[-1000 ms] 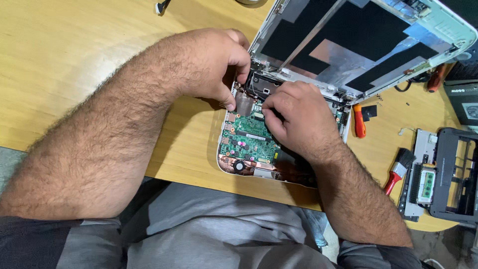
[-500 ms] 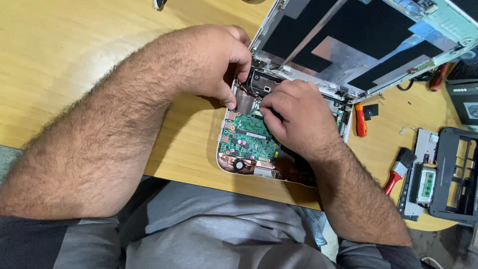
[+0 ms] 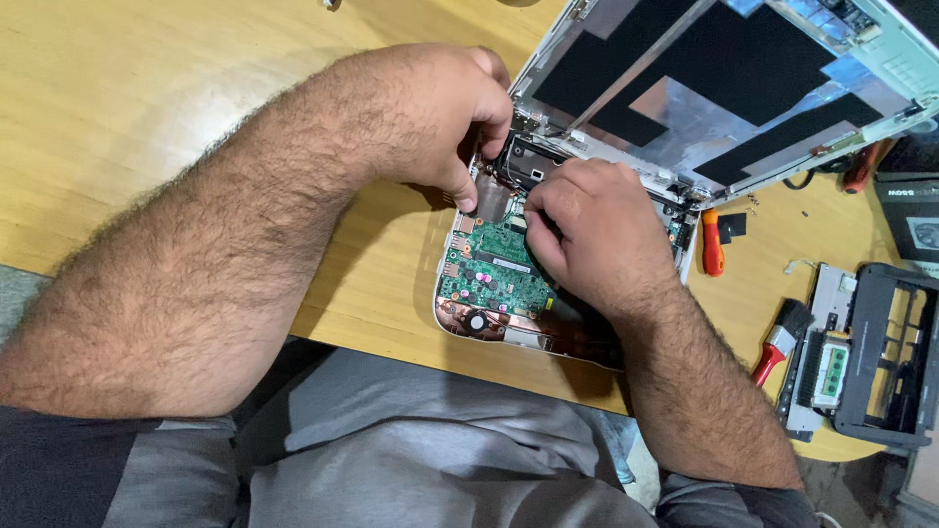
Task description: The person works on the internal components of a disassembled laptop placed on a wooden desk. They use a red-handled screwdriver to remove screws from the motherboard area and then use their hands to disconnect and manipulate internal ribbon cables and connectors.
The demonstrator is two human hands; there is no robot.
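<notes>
Both hands meet at the hinge corner of the opened laptop near the bench's front edge: left hand pinches shut there, right hand presses curled fingers on the green board, steadying it.

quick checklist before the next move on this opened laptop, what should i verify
1. Both hands on the work: left hand and right hand meet at the hinge corner: ok.
2. What the fingers pinch: hidden, cannot tell.
3. Green circuit board exposed and seated in the laptop base: ok.
4. Opened lid lying back flat: ok.
5. Orange-handled screwdriver lies close to the right hand: ok.
6. Loose screws gathered: cannot tell.
</notes>
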